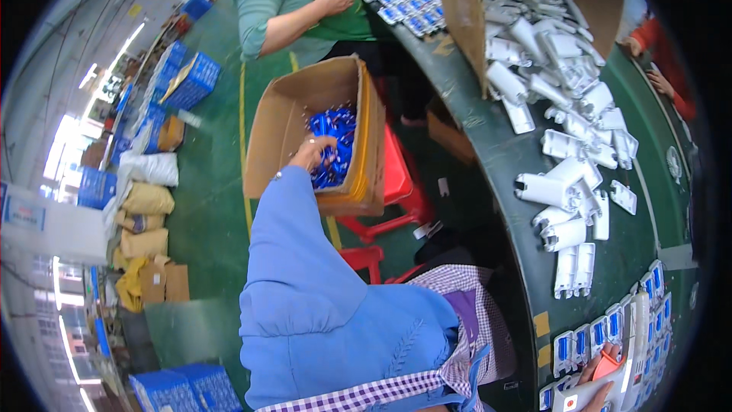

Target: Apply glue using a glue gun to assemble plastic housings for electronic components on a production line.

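Note:
My left arm in a blue sleeve reaches away to a brown cardboard box (pixel 286 107). Inside, my left hand (pixel 313 152) has its fingers bent among a heap of small blue parts (pixel 335 126); what lies between the fingertips is hidden. At the lower right, my right hand (pixel 597 393) is wrapped round a long white handheld device (pixel 577 398) with an orange part (pixel 608 365) beside the fingers. It is held over rows of white housings with blue parts (pixel 583 343) on the dark green table (pixel 488 183).
White plastic shells (pixel 564 191) spill from a large cardboard carton (pixel 467 8) onto the table. Across from me, a person in green (pixel 301 8) holds a white device near more rows. A red stool (pixel 396 175) stands by the box. Blue cartons (pixel 191 80) and sacks (pixel 149 198) line the left.

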{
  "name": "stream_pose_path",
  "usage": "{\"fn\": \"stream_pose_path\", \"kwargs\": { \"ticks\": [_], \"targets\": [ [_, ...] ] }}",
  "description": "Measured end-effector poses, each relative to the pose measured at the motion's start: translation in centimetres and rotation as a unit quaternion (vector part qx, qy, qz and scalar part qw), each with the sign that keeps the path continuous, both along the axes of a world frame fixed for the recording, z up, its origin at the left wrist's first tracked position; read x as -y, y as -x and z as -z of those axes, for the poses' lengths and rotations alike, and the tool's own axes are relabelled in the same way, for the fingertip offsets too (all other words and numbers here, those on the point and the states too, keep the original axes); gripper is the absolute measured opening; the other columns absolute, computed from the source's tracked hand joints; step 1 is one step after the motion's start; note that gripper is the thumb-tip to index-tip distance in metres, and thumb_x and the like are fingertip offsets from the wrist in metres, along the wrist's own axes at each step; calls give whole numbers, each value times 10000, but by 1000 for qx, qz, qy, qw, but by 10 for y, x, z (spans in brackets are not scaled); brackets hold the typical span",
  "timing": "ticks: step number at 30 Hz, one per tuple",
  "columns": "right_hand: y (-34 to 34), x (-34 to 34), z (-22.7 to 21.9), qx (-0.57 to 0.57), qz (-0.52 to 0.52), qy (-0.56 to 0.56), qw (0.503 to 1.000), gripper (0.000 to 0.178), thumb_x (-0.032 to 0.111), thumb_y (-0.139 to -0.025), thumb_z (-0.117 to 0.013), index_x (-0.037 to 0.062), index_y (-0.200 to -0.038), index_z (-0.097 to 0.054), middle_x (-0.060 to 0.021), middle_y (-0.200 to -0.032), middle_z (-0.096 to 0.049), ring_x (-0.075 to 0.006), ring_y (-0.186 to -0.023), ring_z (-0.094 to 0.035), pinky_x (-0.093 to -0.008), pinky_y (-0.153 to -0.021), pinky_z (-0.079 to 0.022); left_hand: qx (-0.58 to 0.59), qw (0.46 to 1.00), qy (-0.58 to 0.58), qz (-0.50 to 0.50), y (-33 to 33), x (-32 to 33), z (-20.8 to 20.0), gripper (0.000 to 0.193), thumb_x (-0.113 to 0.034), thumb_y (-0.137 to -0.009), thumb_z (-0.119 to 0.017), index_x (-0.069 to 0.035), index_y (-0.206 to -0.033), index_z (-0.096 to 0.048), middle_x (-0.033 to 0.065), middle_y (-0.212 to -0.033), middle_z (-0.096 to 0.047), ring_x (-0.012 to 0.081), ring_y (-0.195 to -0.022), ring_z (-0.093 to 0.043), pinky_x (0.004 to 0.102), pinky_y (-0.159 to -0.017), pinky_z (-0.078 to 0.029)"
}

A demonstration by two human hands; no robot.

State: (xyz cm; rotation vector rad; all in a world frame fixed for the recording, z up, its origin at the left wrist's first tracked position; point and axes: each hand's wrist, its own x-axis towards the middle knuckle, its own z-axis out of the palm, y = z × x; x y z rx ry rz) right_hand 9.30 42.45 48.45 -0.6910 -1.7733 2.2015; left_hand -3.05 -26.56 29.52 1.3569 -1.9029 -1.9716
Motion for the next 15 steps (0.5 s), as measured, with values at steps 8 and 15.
{"fn": "stream_pose_path", "kwargs": {
  "ticks": [8, 15],
  "targets": [
    [51, 73, -9, -42, -49, 63, 996, 514, 169, -956, -400, -123, -1357, -264, -240, -1317, -434, -308, -1219, -444, -401, -1003, -418, -49, 989, 94, -104, -29, 47, -85, 244, -7, -613, -696, -49, -811, -559, 80, -633, -565, 184, -435, -531, 322, -335, -436],
    [24, 37, 4, -102, 11, 77, 992, 527, 186, -980, -338, -117, -1393, -218, -242, -1358, -408, -300, -1279, -403, -382, -1051, -378, -138, 978, 155, 19, 5, -6, -176, 311, -74, -621, -740, -73, -850, -530, 52, -684, -562, 165, -508, -550, 288, -407, -471]
  ]
}}
